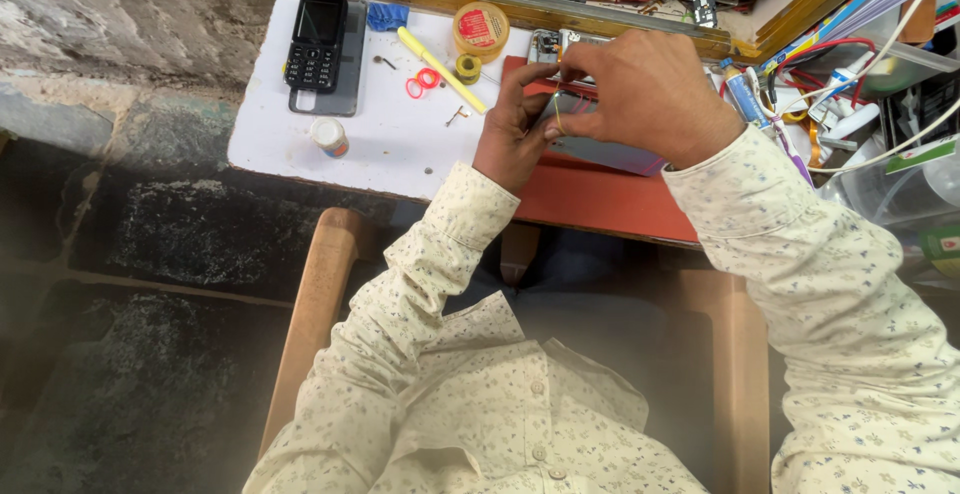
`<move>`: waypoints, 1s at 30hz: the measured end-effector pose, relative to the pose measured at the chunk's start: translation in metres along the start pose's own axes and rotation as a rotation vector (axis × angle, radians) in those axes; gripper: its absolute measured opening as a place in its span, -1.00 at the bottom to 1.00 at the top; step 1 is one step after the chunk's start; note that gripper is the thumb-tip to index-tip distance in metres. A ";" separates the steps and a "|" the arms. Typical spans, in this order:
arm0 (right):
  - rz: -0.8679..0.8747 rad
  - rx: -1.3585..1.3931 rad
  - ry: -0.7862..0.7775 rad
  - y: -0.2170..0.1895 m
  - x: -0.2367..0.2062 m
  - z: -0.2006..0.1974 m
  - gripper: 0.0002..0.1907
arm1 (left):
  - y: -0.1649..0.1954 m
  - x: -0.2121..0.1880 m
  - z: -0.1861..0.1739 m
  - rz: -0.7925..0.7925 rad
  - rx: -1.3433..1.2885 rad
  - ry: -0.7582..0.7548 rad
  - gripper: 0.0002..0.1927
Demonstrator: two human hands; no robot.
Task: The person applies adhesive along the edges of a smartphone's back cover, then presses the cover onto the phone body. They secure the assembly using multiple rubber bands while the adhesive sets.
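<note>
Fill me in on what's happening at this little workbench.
A person in a pale patterned shirt sits at a small white worktop with both hands over an opened phone that lies on a red mat. The left hand pinches at the phone's edge, and the right hand bends over it from above, with a thin yellowish wire between the fingers. A black keypad phone, a round yellow tin and a small white-capped bottle lie untouched to the left.

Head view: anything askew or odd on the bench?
Mostly tidy. The opened phone under both hands lies with its insides exposed, and a tangle of wires crowds the right edge. Nothing spilled.
</note>
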State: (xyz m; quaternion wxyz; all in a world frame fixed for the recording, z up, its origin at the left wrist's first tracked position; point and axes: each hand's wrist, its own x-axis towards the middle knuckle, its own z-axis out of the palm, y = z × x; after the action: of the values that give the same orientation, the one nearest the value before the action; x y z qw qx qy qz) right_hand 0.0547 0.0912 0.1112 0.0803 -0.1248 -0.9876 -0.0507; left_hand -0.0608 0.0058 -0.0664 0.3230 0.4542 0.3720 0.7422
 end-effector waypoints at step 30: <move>0.691 1.454 0.330 0.088 -0.119 0.071 -0.75 | 0.003 0.005 -0.009 -0.162 -0.079 0.094 -0.69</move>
State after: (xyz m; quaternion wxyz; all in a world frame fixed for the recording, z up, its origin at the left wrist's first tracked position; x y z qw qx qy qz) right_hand 0.1802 0.1567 0.0279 0.2963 -0.3298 -0.6552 0.6116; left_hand -0.0711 0.0065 -0.0646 0.3819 0.3744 0.3928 0.7481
